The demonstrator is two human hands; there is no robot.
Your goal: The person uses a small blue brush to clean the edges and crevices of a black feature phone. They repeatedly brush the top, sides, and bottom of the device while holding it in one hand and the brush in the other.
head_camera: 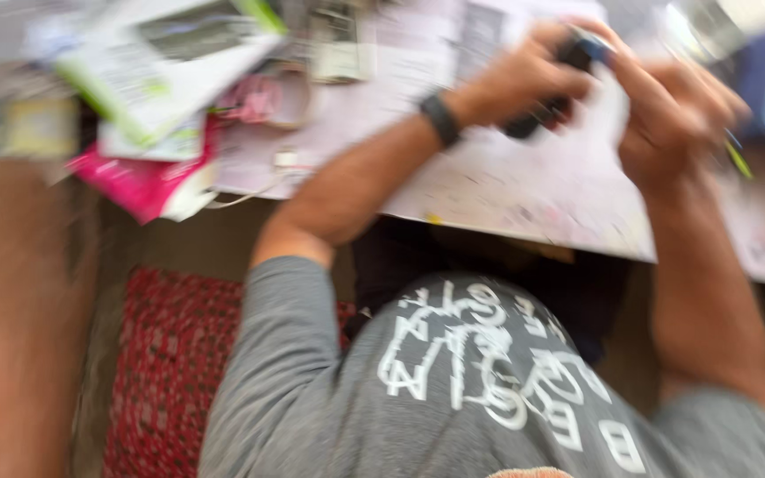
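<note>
One camera sits on my head and looks steeply down my chest, so my grey shirt fills the bottom of the view. It faces forward over the bench edge, close in, with my raised forearms across the upper half. Everything is motion-blurred.

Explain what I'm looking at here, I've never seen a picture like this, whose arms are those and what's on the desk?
This is one blurry view from a camera worn on a person's head, looking down past their grey shirt. Both arms are the wearer's own. The left hand and right hand meet over a white table, both on a dark object too blurred to identify. A dark band sits on the left wrist. Papers and pink packets lie piled to the left. A red rug covers the floor.
</note>
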